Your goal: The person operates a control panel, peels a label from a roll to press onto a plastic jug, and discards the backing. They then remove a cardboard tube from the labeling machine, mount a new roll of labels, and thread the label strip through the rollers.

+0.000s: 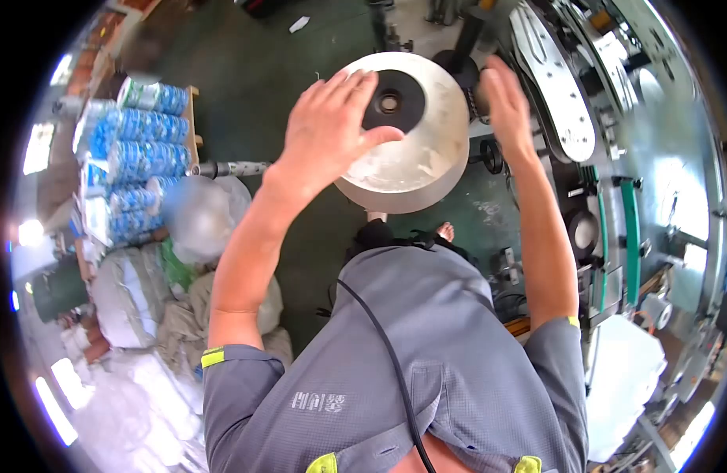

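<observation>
A large pale roll [418, 165] with a dark round centre [410, 94] and a small ring-shaped core [389, 102] stands in front of my body. My left hand [328, 122] is over the left side of its face, palm down, with fingers spread and thumb stretched toward the core. Just beyond the roll's right edge, my right hand [505, 94] is raised beside the dark machine parts. Its fingers are extended and slightly blurred, and nothing shows in them.
Blue and white wrapped rolls [146, 150] are stacked at the left, above pale sacks [127, 292]. Machinery with a long white plate [552, 87] and green bars [631, 236] runs along the right. A grey pole [233, 169] reaches toward my left forearm.
</observation>
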A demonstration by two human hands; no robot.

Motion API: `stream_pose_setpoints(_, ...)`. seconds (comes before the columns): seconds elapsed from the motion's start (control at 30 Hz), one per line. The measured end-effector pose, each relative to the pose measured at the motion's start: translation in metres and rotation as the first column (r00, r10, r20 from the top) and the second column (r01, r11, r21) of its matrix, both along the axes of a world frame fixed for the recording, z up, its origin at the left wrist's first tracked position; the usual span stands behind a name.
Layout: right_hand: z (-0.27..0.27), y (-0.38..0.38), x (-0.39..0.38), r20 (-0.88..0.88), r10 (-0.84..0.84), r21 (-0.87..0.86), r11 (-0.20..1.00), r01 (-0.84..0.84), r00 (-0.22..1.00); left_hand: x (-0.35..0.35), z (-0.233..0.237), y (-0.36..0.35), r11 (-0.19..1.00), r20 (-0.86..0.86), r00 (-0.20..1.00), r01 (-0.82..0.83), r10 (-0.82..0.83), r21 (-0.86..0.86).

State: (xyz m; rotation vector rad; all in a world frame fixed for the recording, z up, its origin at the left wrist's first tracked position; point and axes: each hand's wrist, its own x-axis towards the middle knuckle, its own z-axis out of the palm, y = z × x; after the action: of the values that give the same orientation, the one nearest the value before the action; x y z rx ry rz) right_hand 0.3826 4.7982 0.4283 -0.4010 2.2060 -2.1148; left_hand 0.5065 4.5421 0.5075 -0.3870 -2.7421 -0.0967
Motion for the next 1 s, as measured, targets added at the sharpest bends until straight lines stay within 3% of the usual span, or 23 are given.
stream_pose_setpoints(0.03,-0.029,0.005,-0.004,0.105,0.015,0.009,1.000,-0.017,0.994,-0.004,0.021,0.008,0.998,0.209,0.976,-0.066,0.065,-0.005)
stream_pose_setpoints(0.07,-0.045,0.004,0.001,0.204,0.055,0.039,0.997,-0.064,0.977,-0.017,0.045,0.021,0.982,0.351,0.923,-0.106,0.156,-0.157)
stream_pose_setpoints(0.1,-0.062,0.000,0.009,0.271,0.160,-0.088,0.986,-0.141,0.949,-0.024,0.060,0.035,0.941,0.471,0.839,-0.132,0.274,-0.313)
stream_pose_setpoints(0.13,-0.079,-0.009,0.017,0.320,0.201,-0.257,0.959,-0.119,0.926,-0.034,0.064,0.040,0.931,0.519,0.814,-0.071,0.262,-0.359)
stream_pose_setpoints(0.17,-0.078,-0.013,0.026,0.254,0.182,-0.281,0.954,-0.108,0.950,-0.041,0.065,0.039,0.920,0.512,0.816,-0.062,0.270,-0.387)
stream_pose_setpoints(0.23,-0.091,-0.015,0.036,0.233,0.195,-0.443,0.894,-0.074,0.953,-0.046,0.054,0.030,0.960,0.480,0.874,0.191,-0.071,-0.206)
stream_pose_setpoints(0.3,-0.092,-0.004,0.050,0.161,0.220,-0.492,0.863,-0.115,0.962,-0.050,0.039,0.038,0.962,0.624,0.780,0.133,0.047,-0.239)
stream_pose_setpoints(0.37,-0.098,0.007,0.066,0.167,0.224,-0.465,0.877,-0.123,0.960,-0.056,0.045,0.053,0.957,0.685,0.708,0.046,0.171,-0.286)
stream_pose_setpoints(0.43,-0.114,0.009,0.085,0.123,0.224,-0.411,0.898,-0.155,0.967,-0.055,0.044,0.058,0.962,0.661,0.723,-0.020,0.203,-0.274)
stream_pose_setpoints(0.47,-0.111,0.010,0.097,0.063,0.178,-0.268,0.951,-0.155,0.982,-0.055,0.048,0.069,0.950,0.666,0.688,-0.116,0.288,-0.292)
stream_pose_setpoints(0.5,-0.108,0.011,0.108,0.000,0.145,-0.118,0.983,-0.144,0.989,-0.056,0.045,0.072,0.945,0.676,0.675,-0.103,0.297,-0.312)
stream_pose_setpoints(0.57,-0.106,0.009,0.123,-0.032,0.104,-0.085,0.991,-0.107,0.994,-0.059,0.044,0.072,0.949,0.680,0.673,-0.114,0.292,-0.295)
stream_pose_setpoints(0.6,-0.104,0.008,0.130,-0.081,0.078,-0.034,0.996,-0.081,0.994,-0.060,0.047,0.070,0.962,0.712,0.669,-0.022,0.216,-0.272)
stream_pose_setpoints(0.63,-0.103,0.008,0.138,-0.076,0.087,-0.058,0.994,-0.092,0.993,-0.061,0.047,0.065,0.955,0.711,0.661,-0.030,0.240,-0.294)
stream_pose_setpoints(0.7,-0.100,0.017,0.152,-0.125,0.098,-0.027,0.994,-0.102,0.987,-0.064,0.045,0.048,0.915,0.701,0.711,0.319,-0.057,-0.249)
stream_pose_setpoints(0.77,-0.093,0.031,0.165,-0.116,0.174,-0.008,0.984,-0.176,0.978,-0.069,0.047,0.047,0.879,0.712,0.699,0.381,-0.072,-0.286)
stream_pose_setpoints(0.83,-0.102,0.044,0.168,-0.143,0.277,0.088,0.960,-0.266,0.950,-0.068,0.048,0.052,0.881,0.735,0.672,0.292,0.088,-0.372)
stream_pose_setpoints(0.9,-0.102,0.051,0.146,-0.183,0.113,0.088,0.991,-0.099,0.977,-0.070,0.046,0.054,0.881,0.704,0.707,0.283,0.075,-0.378)
stream_pose_setpoints(0.93,-0.100,0.050,0.125,-0.121,0.021,-0.015,1.000,-0.023,0.992,-0.070,0.045,0.062,0.898,0.697,0.682,0.136,0.222,-0.419)
stream_pose_setpoints(1.0,-0.101,0.036,0.103,-0.160,0.073,0.010,0.997,-0.073,0.984,-0.067,0.040,0.075,0.879,0.656,0.620,-0.123,0.430,-0.460)
